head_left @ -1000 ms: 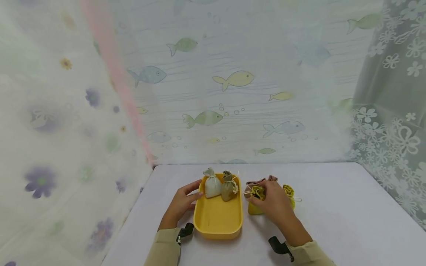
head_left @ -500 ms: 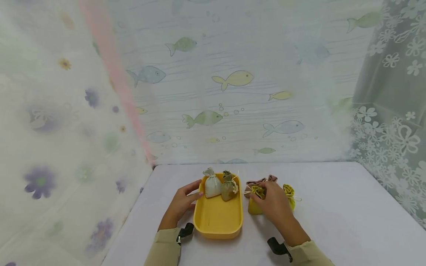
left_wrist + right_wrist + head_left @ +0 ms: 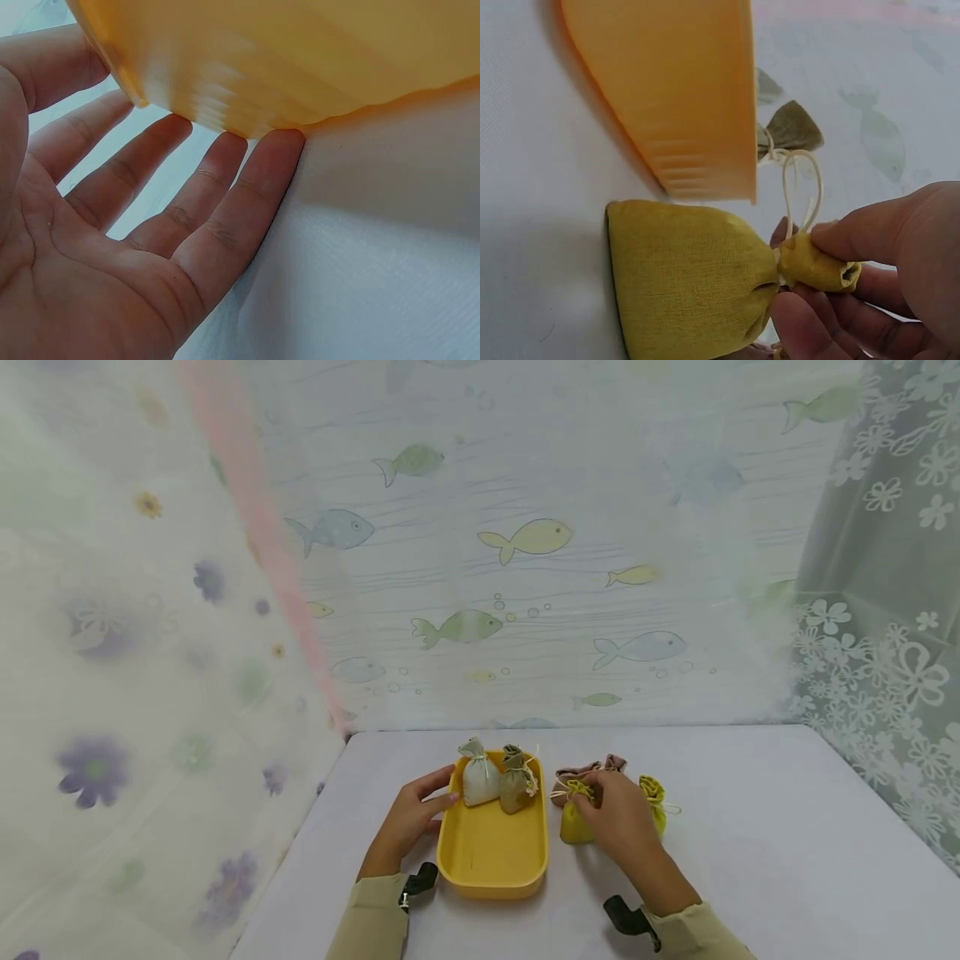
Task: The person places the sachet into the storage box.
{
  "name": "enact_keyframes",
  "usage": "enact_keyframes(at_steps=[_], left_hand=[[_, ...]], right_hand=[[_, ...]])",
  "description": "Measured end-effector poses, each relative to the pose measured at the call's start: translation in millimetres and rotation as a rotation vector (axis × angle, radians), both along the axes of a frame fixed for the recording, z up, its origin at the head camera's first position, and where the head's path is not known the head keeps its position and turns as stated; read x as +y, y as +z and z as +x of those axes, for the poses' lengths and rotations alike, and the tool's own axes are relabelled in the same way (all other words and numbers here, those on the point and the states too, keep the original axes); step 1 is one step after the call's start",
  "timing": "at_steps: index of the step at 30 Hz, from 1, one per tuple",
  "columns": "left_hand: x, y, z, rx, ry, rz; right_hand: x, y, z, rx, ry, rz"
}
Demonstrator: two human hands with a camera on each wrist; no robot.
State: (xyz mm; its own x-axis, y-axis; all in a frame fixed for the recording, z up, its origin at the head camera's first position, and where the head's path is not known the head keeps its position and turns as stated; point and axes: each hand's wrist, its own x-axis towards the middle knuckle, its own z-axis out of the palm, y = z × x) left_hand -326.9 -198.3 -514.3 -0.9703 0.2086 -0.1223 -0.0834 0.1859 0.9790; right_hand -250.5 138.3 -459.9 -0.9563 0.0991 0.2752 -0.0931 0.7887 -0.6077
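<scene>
In the head view, my left hand (image 3: 408,817) holds the left side of a yellow plastic tray (image 3: 491,892), thumb over the rim. Its other fingertips (image 3: 281,146) press the outer wall in the left wrist view. Inside the tray's far end, a pale grey drawstring pouch (image 3: 480,781) leans beside an olive-brown pouch (image 3: 513,789) tied with pale cord. To the right, my right hand (image 3: 621,810) pinches the gathered neck of a mustard-yellow drawstring pouch (image 3: 690,277) between thumb and fingers. That pouch is upright, close beside the tray, with a loop of cord at its neck.
Behind my right hand, a brownish-pink pouch (image 3: 566,787) is partly hidden. Another yellow pouch (image 3: 654,797) stands just right of the hand. The white-covered table (image 3: 780,852) extends to a fish-print curtain (image 3: 525,585) at the back.
My right thumb and fingers have closed slightly further on the yellow pouch's neck, and its gathered top looks narrower. The left hand and tray stay in place.
</scene>
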Motion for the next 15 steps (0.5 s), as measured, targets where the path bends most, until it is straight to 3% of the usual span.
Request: enact_keyframes(at_steps=[15], left_hand=[[1.1,2.5,2.0,0.007,0.001,-0.010]], right_hand=[[0.6,3.4,1.3,-0.022,-0.011,-0.036]])
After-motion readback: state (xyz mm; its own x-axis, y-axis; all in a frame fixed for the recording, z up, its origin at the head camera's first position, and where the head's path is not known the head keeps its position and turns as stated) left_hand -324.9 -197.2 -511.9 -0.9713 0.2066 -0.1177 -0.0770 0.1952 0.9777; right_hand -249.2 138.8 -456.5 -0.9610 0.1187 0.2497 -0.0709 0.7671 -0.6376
